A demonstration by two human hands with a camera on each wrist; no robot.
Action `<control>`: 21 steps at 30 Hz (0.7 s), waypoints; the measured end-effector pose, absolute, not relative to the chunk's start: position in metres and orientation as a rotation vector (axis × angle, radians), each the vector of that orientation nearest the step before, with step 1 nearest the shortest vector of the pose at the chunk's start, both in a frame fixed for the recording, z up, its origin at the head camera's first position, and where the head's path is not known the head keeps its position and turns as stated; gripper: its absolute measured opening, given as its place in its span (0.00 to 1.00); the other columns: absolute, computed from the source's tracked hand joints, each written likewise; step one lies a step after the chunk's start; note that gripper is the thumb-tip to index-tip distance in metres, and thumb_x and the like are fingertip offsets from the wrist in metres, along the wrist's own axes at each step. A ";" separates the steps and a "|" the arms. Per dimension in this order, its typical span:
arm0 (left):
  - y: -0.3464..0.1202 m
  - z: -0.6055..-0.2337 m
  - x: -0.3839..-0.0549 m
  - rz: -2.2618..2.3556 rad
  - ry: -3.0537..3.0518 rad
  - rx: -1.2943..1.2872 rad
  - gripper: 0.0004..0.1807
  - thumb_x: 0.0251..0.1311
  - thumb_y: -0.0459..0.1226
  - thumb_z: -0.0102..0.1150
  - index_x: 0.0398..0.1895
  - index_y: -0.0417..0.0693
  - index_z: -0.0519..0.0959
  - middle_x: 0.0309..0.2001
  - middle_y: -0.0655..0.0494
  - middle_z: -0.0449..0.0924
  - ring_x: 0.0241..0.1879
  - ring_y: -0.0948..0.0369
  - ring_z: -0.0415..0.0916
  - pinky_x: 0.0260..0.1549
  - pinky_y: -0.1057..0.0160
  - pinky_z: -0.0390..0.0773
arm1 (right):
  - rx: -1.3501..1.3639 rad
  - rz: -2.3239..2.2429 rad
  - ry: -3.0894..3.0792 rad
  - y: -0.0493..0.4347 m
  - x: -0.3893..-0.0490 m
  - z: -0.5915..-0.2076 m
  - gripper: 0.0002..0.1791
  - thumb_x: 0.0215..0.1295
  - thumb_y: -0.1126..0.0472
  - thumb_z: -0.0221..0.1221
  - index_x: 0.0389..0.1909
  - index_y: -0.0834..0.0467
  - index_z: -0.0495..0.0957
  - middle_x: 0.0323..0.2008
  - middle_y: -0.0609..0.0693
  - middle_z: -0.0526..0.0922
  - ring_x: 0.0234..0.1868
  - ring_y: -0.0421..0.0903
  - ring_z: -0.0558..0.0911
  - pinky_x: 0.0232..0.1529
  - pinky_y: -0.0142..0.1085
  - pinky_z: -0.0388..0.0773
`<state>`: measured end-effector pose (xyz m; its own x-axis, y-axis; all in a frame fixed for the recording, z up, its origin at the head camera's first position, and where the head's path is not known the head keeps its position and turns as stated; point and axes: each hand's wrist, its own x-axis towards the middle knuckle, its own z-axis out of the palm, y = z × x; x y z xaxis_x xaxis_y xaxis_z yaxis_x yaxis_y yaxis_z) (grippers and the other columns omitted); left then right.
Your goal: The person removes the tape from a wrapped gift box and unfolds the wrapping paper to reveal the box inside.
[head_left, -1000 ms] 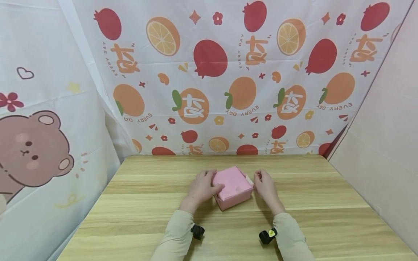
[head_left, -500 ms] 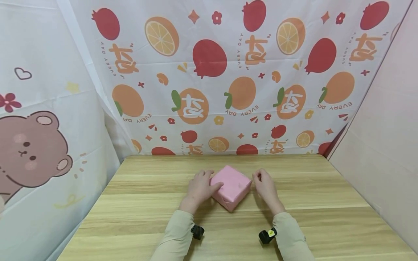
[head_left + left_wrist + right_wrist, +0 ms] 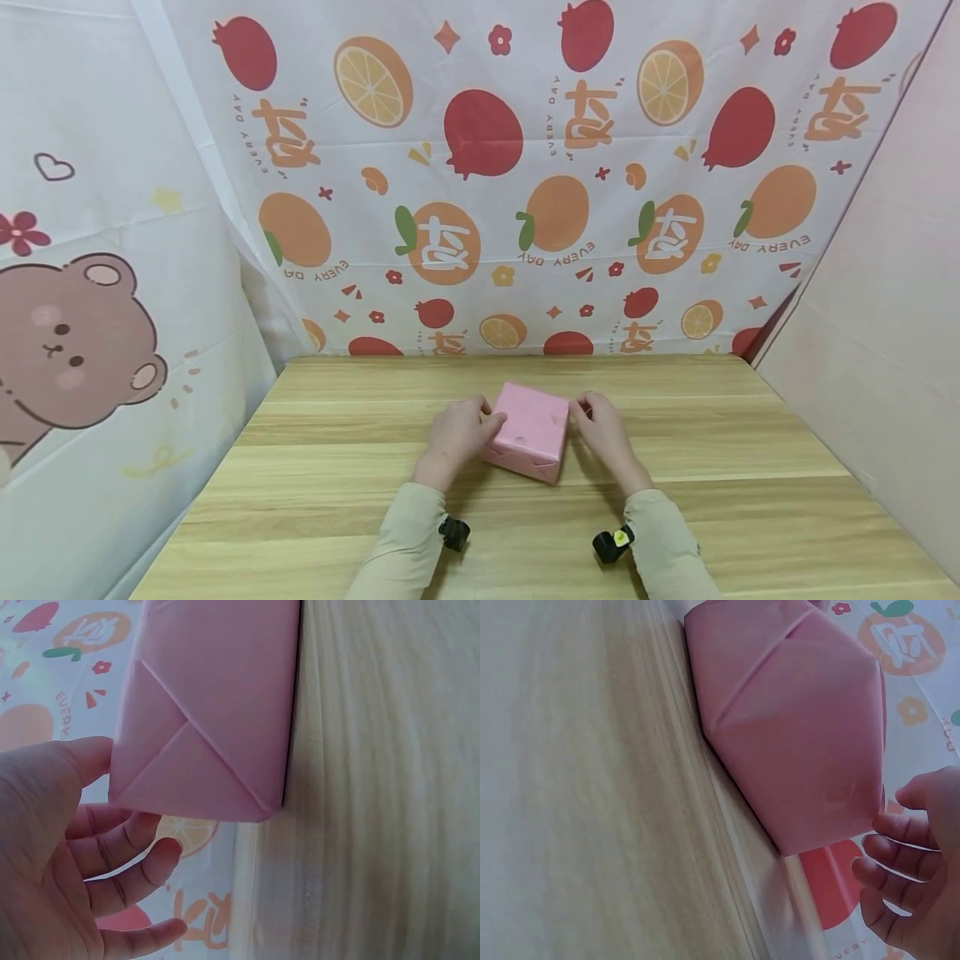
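Note:
A box wrapped in pink paper (image 3: 531,421) sits on the table between my two hands. Its folded end, with creased triangular flaps, faces my body. My left hand (image 3: 457,433) grips the box's left side, thumb over the top edge and the other fingers behind it. In the left wrist view the left thumb (image 3: 94,759) presses at the paper's edge, with several fingers bent below. My right hand (image 3: 603,433) is at the far right corner, fingers loosely bent. The right index fingertip (image 3: 881,823) meets that corner, while the right thumb (image 3: 911,796) stays slightly apart.
The wood-grain table (image 3: 315,517) reaches back to a fruit-print curtain (image 3: 480,208). White cloth with a bear print (image 3: 82,350) hangs at the left, and a plain pale sheet (image 3: 885,375) at the right. Small black cameras (image 3: 453,533) are on both wrists.
The box has turned counterclockwise, seen from above: its near corner moved right and its far corner left. A whitish strip by the right hand is out of sight. Both hands stay beside the box.

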<state>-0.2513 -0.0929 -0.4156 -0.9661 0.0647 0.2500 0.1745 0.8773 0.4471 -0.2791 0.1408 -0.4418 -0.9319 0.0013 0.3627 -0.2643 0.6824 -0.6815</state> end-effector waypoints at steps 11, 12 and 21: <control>-0.090 -0.414 -0.249 -0.673 -2.824 -0.231 0.19 0.53 0.56 0.54 0.17 0.55 0.68 0.14 0.62 0.66 0.16 0.64 0.62 0.14 0.66 0.59 | 0.314 1.084 -2.679 0.136 -0.277 -0.444 0.24 0.56 0.44 0.56 0.47 0.56 0.75 0.36 0.49 0.77 0.35 0.42 0.75 0.38 0.35 0.73; -0.090 -0.414 -0.249 -0.669 -2.825 -0.235 0.19 0.53 0.57 0.54 0.17 0.56 0.68 0.14 0.62 0.67 0.16 0.64 0.62 0.14 0.66 0.59 | 0.311 1.083 -2.687 0.135 -0.277 -0.444 0.25 0.56 0.43 0.57 0.48 0.55 0.75 0.37 0.49 0.77 0.36 0.43 0.75 0.39 0.36 0.74; -0.091 -0.414 -0.249 -0.628 -2.820 -0.242 0.19 0.52 0.57 0.54 0.16 0.56 0.67 0.14 0.62 0.66 0.16 0.64 0.62 0.13 0.66 0.58 | 0.229 1.018 -2.635 0.126 -0.271 -0.439 0.25 0.54 0.44 0.59 0.48 0.56 0.74 0.44 0.53 0.75 0.44 0.49 0.75 0.43 0.43 0.76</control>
<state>-0.2494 -0.0905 -0.4143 -0.9570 0.1078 0.2693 0.2118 0.8940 0.3949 -0.2707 0.1264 -0.4394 -0.9404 -0.0380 0.3379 -0.2553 0.7354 -0.6277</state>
